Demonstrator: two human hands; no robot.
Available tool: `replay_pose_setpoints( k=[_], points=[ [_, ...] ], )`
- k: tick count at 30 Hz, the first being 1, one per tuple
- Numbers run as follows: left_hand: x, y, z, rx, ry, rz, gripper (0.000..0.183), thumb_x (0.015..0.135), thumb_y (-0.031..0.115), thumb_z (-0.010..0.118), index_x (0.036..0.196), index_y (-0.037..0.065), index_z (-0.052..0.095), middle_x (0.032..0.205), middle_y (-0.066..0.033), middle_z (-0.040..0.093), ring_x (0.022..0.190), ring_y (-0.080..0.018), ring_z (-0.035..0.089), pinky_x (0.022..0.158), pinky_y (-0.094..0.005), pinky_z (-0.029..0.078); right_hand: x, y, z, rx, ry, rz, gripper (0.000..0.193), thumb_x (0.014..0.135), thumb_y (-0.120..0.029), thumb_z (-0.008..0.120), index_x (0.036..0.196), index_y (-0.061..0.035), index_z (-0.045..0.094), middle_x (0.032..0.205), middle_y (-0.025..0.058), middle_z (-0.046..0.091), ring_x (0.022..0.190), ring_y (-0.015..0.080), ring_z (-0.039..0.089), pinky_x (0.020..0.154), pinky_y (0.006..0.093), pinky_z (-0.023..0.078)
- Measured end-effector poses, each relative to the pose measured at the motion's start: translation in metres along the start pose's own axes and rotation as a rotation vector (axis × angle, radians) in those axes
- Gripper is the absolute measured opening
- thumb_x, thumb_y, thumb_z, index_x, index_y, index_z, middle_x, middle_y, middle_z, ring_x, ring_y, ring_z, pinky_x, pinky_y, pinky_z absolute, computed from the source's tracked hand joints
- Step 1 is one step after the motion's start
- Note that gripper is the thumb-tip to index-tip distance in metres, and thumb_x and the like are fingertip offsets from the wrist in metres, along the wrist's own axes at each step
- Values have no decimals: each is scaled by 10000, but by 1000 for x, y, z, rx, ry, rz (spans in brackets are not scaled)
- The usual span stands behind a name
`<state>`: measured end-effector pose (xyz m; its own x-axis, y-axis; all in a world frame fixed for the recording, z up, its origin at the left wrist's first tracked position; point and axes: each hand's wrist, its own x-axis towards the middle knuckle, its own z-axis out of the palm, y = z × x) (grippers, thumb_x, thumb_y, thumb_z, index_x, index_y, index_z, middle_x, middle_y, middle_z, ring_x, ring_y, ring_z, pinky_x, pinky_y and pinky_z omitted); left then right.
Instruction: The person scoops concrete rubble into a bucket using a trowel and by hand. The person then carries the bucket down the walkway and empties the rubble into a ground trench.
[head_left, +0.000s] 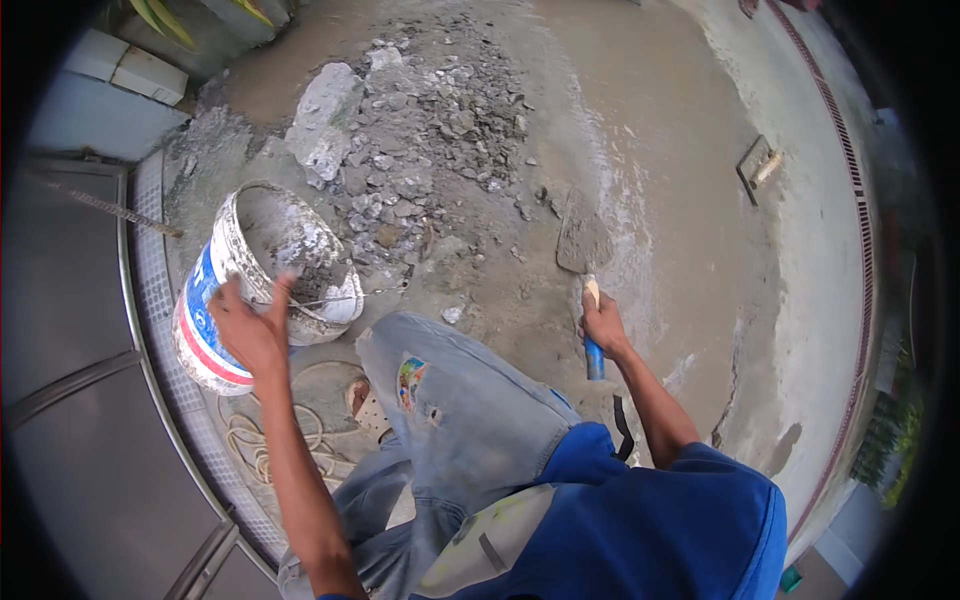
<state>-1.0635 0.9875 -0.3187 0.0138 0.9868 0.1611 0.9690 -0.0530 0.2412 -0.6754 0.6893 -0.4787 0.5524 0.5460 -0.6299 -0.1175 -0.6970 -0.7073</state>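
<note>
My left hand (250, 325) grips the rim of a tilted white plastic bucket (225, 290) with blue and red bands, its mouth facing the rubble and grey mortar caked inside. My right hand (603, 325) holds a trowel (585, 245) by its blue-ended handle; the blade, loaded with grey mortar, rests on the wet cement floor (660, 170) ahead of the hand. My knee in grey trousers (450, 390) lies between the two hands.
A pile of broken concrete rubble (410, 140) spreads beyond the bucket. A wooden-handled float (758, 165) lies on the floor at the right. A metal grate (160, 330) and a dark sliding-door track run along the left. A drain channel curves along the right edge.
</note>
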Motion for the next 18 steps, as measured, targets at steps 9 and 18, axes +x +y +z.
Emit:
replay_pose_setpoints(
  k=[9, 18],
  points=[
    [-35, 29, 25, -123, 131, 18, 1072, 605, 447, 810, 1445, 50, 276, 1381, -258, 353, 1290, -439, 320, 1042, -578, 235, 131, -114, 142, 223, -135, -65, 389, 951, -361, 493, 755, -25, 511, 593, 74, 547, 457, 166, 536, 420, 335, 454],
    [-17, 38, 43, -222, 154, -149, 1008, 628, 282, 740, 1466, 88, 215, 1433, -240, 282, 1398, -459, 109, 997, -752, 123, 186, -177, 202, 233, -274, -209, 191, 890, -204, 576, 854, -23, 526, 626, 54, 548, 487, 146, 537, 425, 318, 469]
  ],
)
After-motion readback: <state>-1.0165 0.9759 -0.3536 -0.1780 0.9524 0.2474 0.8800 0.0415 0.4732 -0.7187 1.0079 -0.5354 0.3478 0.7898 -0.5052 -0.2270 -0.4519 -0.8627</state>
